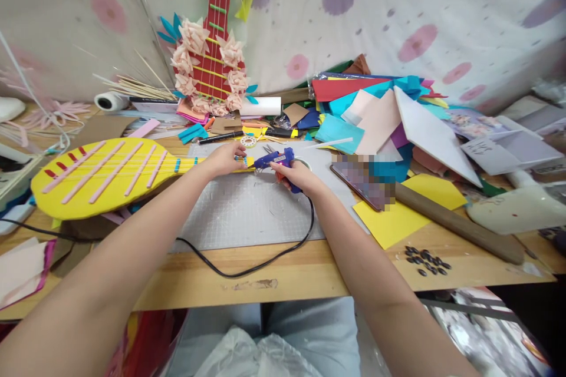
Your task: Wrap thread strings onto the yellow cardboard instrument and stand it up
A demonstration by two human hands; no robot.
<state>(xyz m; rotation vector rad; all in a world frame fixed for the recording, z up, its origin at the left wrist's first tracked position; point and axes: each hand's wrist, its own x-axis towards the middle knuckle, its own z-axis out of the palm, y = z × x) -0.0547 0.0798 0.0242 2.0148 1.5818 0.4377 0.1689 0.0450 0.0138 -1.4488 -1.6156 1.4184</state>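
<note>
A yellow cardboard guitar (112, 203) lies flat at the left, with pink strips across its body, pale strings and small blue strips along its neck. My left hand (225, 158) is closed around the far end of that neck. In my right hand (297, 174) is a blue hot glue gun (278, 159), its nozzle pointing left at the neck's end beside my left fingers. The gun's black cord (247, 274) loops over the table edge side. Beneath both hands is a grey cutting mat (247, 212).
Behind stands a red paper guitar (214, 65) with pink paper flowers. A phone (358, 182), yellow sheet (393, 218), brown strip (460, 224) and black beads (427, 260) lie to the right. Coloured paper (345, 129) is piled behind them. A black pen (221, 137) lies near the mat.
</note>
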